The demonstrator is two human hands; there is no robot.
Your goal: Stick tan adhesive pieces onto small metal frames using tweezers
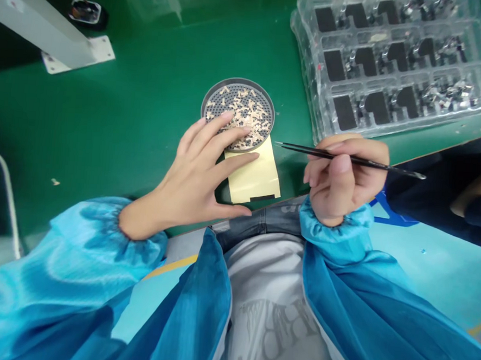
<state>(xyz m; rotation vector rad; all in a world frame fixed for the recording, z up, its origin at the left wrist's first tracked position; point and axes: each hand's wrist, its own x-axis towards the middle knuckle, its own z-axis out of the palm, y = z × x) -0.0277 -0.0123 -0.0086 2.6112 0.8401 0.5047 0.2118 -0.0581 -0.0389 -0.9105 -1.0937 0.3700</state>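
Note:
A round dark grey dish (272,112) with a perforated bottom stands on the green table, and many small beige pieces (248,115) lie scattered in it. Over its near left side my left hand (200,175) spreads its fingers, holding nothing; whether the fingertips touch the pieces I cannot tell. Partly beneath the dish sticks out a yellow paper sheet (255,175) with a black strip at its near end. To the right, my right hand (344,175) pinches black tweezers (299,148), their tips pointing left, just short of the dish.
Stacked clear plastic trays (393,80) with dark parts and small metal bits stand at the back right. A grey metal post (66,33) is bolted at the left, with a small black box (88,12) behind it. A white cable (7,187) hangs at the left edge.

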